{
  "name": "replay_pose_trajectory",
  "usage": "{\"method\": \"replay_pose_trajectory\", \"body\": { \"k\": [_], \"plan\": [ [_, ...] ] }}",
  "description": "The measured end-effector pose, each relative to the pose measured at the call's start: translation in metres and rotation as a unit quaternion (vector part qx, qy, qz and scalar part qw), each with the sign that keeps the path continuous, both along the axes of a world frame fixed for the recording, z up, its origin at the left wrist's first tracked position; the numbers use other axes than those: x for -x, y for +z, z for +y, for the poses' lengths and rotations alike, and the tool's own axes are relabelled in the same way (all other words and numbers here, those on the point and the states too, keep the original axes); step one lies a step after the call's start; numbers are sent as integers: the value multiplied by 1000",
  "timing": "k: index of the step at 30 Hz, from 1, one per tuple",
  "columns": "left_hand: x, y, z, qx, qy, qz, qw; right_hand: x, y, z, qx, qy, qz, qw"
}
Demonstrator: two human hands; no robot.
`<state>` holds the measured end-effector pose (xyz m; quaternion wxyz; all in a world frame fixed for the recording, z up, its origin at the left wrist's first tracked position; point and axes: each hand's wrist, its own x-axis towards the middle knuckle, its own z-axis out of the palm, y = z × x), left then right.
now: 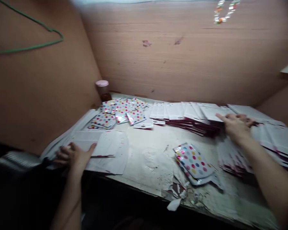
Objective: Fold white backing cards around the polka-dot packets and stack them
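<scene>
On the left, my left hand lies with its thumb spread from its fingers on white paper sheets that carry small red marks. A thin dark red edge shows beside its thumb. Across the table, my right hand reaches over a spread row of white cards with dark red edges. Its thumb points left, apart from the slightly blurred fingers, which touch the cards. Below that arm lies another fan of white cards. Two or so polka-dot packets in clear wrap rest between my hands.
Several polka-dot packets are piled at the back left, in front of a jar with a pink lid. Wooden panels enclose the table. A green hanger hangs at left. The table's front edge has torn covering.
</scene>
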<state>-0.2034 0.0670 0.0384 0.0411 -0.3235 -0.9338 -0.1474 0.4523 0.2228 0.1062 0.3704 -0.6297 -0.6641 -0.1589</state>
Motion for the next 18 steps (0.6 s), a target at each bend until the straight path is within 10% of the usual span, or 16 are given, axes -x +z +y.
{"method": "replay_pose_trajectory", "body": {
  "k": [6, 11, 18],
  "plan": [
    [15, 15, -5, -12, 38, -25, 999, 16, -21, 26, 16, -32, -18, 999],
    [19, 15, -4, 20, -18, -42, 999, 126, -56, -65, 47, 127, -52, 989],
    [-24, 0, 9, 22, -152, -45, 987, 272, -84, -147, 242, 399, 42, 884]
  ]
}}
